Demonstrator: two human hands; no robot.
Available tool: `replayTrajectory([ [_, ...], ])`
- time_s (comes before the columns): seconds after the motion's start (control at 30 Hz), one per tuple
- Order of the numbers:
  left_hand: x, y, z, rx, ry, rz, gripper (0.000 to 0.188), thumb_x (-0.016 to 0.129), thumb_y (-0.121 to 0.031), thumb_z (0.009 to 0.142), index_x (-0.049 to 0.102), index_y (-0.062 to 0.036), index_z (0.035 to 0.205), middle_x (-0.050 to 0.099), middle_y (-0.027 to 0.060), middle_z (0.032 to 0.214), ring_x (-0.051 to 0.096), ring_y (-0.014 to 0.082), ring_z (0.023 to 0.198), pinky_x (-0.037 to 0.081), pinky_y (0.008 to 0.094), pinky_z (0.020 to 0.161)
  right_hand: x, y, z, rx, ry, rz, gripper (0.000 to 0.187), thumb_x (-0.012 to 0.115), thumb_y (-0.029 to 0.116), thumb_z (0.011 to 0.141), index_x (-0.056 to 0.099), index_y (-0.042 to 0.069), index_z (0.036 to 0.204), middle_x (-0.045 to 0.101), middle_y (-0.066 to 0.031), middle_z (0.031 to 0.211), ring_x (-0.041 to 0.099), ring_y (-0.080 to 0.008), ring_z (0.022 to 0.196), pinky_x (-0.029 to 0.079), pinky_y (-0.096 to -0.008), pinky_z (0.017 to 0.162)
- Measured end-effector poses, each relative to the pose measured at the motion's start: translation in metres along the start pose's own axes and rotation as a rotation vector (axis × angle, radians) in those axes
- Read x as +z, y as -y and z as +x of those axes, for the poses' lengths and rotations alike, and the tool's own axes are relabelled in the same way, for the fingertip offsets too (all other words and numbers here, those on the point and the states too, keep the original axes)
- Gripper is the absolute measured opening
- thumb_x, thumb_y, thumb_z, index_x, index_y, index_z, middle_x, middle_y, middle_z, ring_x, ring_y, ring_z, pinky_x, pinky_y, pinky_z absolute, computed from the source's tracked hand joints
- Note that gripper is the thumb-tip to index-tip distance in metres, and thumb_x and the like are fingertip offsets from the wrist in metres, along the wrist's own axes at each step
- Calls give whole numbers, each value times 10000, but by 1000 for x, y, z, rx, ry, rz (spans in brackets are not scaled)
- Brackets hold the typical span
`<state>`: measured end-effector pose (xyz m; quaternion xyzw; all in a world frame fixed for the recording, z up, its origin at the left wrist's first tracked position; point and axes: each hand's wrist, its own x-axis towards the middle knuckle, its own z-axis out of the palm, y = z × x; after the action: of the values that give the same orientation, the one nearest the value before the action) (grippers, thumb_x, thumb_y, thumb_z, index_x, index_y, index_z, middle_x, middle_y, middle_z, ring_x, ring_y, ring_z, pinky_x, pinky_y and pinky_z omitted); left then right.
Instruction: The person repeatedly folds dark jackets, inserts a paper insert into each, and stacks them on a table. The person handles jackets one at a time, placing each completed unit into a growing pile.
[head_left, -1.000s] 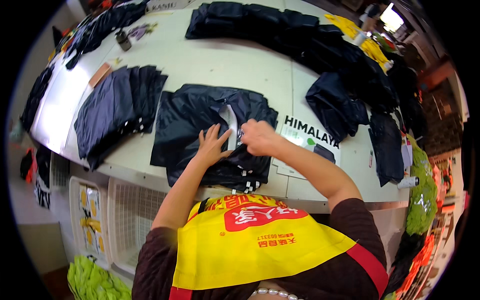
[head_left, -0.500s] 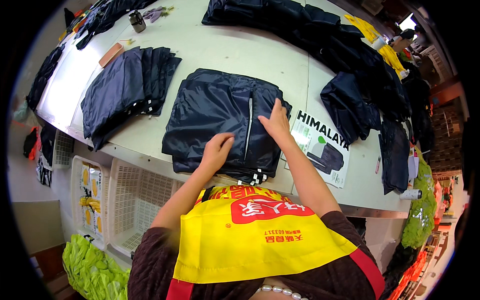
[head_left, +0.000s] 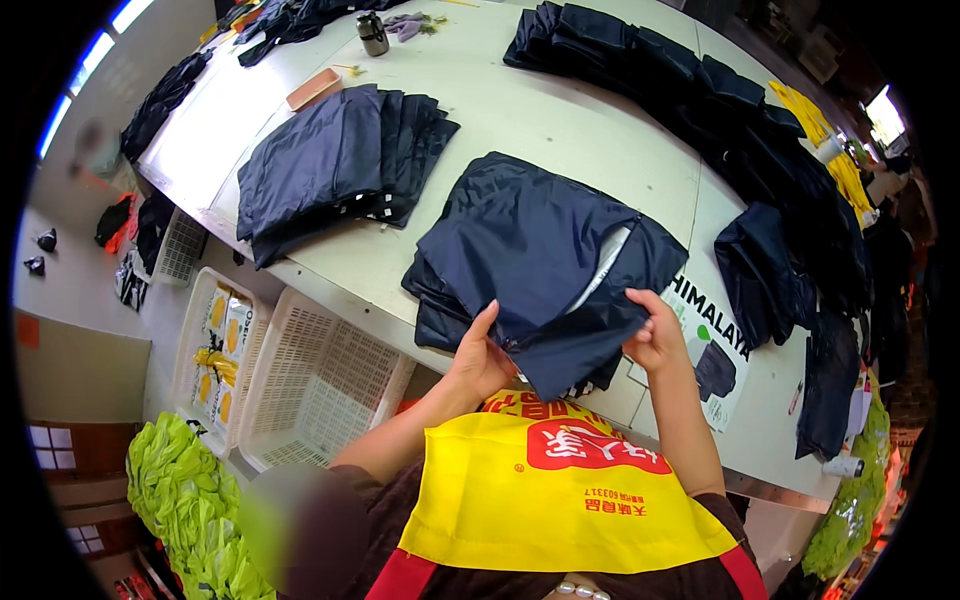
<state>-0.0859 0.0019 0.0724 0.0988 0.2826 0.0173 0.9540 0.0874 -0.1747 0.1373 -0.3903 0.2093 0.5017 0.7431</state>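
On the table before me lies a pile of folded navy garments [head_left: 520, 235] in thin, shiny cloth. The top garment [head_left: 575, 345] is lifted and bent at its near side, and a pale strip shows along an opening in it. My right hand [head_left: 655, 328] is closed on its right edge, thumb and fingers pinching the cloth. At the near left edge, my left hand [head_left: 482, 360] has its thumb up against the cloth, and its fingers are partly hidden beneath. Small white labels stick out under the near edge.
Left stands another fanned pile of navy garments [head_left: 330, 165], with a tan tray [head_left: 314, 89] and a dark flask [head_left: 372, 34] behind. A printed plastic bag [head_left: 715, 370] lies right, near more garments [head_left: 765, 270]. White baskets [head_left: 320, 375] stand below the table's left edge.
My view has turned, so the table sits further right. Both hands went from resting flat on the pile to gripping the top garment's near and right edges, lifting and bending it.
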Motion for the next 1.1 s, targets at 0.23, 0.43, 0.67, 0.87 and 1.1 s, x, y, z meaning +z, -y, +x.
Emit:
replayTrajectory([
  [0.23,98,-95,-13,638,13,465,199,618,-1,732,610,1,931,637,90,852,638,219,742,555,366,699,-26,9,-26,-180,494,-180,358,520,344,911,540,75,1145,526,-1,730,499,-77,623,422,-223,530],
  [0.43,67,-289,-13,1333,12,704,178,550,-54,855,618,64,970,637,129,966,629,237,897,518,335,834,-149,27,-43,-603,-337,-1867,705,705,284,742,401,19,1321,472,-210,1288,471,-310,1185,397,-376,964],
  [0.67,-66,-416,60,1073,-225,255,346,644,-85,805,521,55,1096,581,157,1060,607,271,885,537,390,744,-223,17,-92,-171,-600,-2239,872,756,292,671,307,-7,1356,272,-257,1419,266,-350,1333,303,-402,1053],
  [0.87,-50,-260,120,1635,-793,729,592,706,-144,769,404,86,1223,538,187,1108,536,220,976,449,315,853,-294,0,-93,-608,-544,-2458,334,514,125,825,517,-45,1113,492,-261,1219,559,-356,1047,484,-405,838],
  [1.1,-15,12,142,1267,-237,2340,438,609,-275,816,556,-18,1166,515,182,1235,435,348,1175,280,464,1027,-275,15,-95,-450,-557,-2407,713,658,323,775,351,-29,1314,298,-250,1394,314,-368,1290,356,-461,987],
])
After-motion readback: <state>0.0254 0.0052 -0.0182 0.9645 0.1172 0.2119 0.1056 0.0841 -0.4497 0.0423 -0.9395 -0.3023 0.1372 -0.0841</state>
